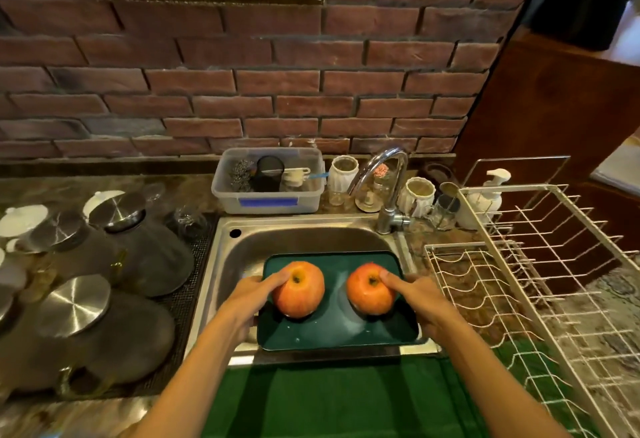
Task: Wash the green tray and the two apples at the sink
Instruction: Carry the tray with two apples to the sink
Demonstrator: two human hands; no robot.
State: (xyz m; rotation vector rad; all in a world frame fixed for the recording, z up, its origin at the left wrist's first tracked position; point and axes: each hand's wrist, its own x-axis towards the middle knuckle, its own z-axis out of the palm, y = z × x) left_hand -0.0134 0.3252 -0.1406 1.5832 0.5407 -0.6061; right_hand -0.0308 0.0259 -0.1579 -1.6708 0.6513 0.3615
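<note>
**Tray and two apples held over the sink**

Over on the left, dark glass jars (145,257) with steel lids are crowding the counter, with a clear plastic tub (270,179) of scrubbers sitting against the brick wall (277,91) behind the sink (239,250). The left hand (251,295) is gripping the left edge of the green tray (337,327), its thumb pressing on top of the left apple (298,289). The tray is lying flat across the sink, its long axis running left to right, its near edge resting at the front rim. Both apples are sitting stem-hollow up, side by side but apart, water beading on the tray between them. The right apple (371,288) is being pinned the same way by the right hand (427,299), fingers wrapping the right edge. The chrome faucet (389,188) is arching over the sink's back right corner, not over the tray. Farthest right, a white wire dish rack (519,264) is standing just beside the sink
</note>
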